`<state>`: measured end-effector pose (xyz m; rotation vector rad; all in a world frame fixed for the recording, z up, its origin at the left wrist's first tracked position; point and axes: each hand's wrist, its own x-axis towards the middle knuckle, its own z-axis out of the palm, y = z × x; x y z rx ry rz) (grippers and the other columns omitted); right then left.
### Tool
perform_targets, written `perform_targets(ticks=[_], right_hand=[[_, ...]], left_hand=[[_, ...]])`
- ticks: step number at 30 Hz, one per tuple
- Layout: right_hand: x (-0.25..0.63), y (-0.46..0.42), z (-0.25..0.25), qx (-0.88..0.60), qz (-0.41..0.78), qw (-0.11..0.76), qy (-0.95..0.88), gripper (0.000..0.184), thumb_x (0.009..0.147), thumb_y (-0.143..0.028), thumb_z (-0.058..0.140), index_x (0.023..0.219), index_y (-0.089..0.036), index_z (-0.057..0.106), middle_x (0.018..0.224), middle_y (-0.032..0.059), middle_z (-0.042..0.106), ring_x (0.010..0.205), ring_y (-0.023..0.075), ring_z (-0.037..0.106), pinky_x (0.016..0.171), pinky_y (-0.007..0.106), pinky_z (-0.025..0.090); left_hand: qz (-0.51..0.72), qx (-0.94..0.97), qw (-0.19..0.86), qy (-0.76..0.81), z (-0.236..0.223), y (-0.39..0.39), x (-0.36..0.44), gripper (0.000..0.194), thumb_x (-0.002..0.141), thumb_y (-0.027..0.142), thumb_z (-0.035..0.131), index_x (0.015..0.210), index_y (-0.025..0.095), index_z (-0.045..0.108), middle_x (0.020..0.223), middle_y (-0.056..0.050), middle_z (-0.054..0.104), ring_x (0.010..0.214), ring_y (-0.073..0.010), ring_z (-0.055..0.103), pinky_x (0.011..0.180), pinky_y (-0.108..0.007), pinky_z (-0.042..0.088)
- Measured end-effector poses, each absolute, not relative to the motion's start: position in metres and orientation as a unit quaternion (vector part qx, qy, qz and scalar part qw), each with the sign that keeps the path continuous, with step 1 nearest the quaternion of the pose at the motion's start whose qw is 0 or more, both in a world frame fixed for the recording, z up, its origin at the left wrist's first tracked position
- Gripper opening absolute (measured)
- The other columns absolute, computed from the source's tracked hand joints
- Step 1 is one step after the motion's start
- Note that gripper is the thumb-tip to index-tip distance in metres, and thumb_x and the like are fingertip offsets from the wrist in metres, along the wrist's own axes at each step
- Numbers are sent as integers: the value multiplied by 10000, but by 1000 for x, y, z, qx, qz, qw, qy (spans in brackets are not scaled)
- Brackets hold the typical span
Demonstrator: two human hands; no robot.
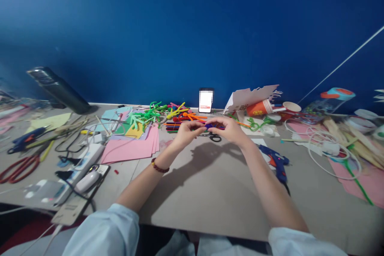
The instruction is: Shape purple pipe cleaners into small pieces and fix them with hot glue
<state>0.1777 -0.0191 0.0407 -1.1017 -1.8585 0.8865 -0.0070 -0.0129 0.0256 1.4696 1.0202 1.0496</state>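
Observation:
Both hands are raised over the far middle of the table, fingertips close together. A small bundled purple pipe cleaner (208,126) shows between them. My left hand (189,133) pinches it from the left with thumb and forefinger. From the right, my right hand (227,129) has its fingers closed on the same piece. Black-handled scissors (215,138) lie on the table just below the hands. Behind them are loose straight pipe cleaners (171,127) in dark colours, partly hidden by my left hand, and an upright phone (205,101) with a lit screen.
Twisted green pipe cleaners (147,115) and pink paper sheets (132,148) lie to the left, near a power strip (81,172), a phone (70,208) and red-handled scissors (21,170). A blue glue gun (276,161), an orange paper cup (259,108) and a coiled white cable (310,150) are at right.

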Motion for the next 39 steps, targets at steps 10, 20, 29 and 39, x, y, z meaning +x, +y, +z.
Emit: perform_targets(ticks=[10, 20, 29, 39], right_hand=[[176, -17, 36, -416, 352, 407, -733, 197, 754, -271, 634, 941, -210, 645, 920, 55, 670, 827, 184, 639, 733, 321, 518], [172, -18, 39, -411, 277, 420, -760, 143, 733, -247, 674, 874, -224, 675, 909, 46, 641, 787, 177, 620, 725, 312, 508], [171, -19, 42, -402, 246, 418, -777, 155, 716, -291, 717, 844, -207, 693, 821, 37, 671, 741, 167, 609, 662, 294, 492], [174, -15, 37, -376, 288, 429, -769, 215, 752, -302, 690, 962, -261, 712, 966, 45, 707, 950, 214, 632, 856, 382, 501]], left_hand=[[461, 616, 488, 412, 26, -15, -6, 257, 642, 353, 746, 772, 136, 706, 725, -48, 682, 585, -95, 552, 502, -200, 411], [453, 585, 524, 424, 27, -16, -5, 277, 651, 384, 730, 756, 128, 709, 666, -34, 654, 515, -74, 487, 473, -201, 382], [394, 527, 636, 404, 25, -12, -8, 346, 641, 466, 717, 643, 127, 652, 491, 31, 486, 445, -43, 404, 441, -183, 322], [368, 400, 751, 375, 19, -9, -6, 366, 602, 422, 773, 687, 118, 587, 581, 33, 482, 467, -23, 387, 441, -165, 296]])
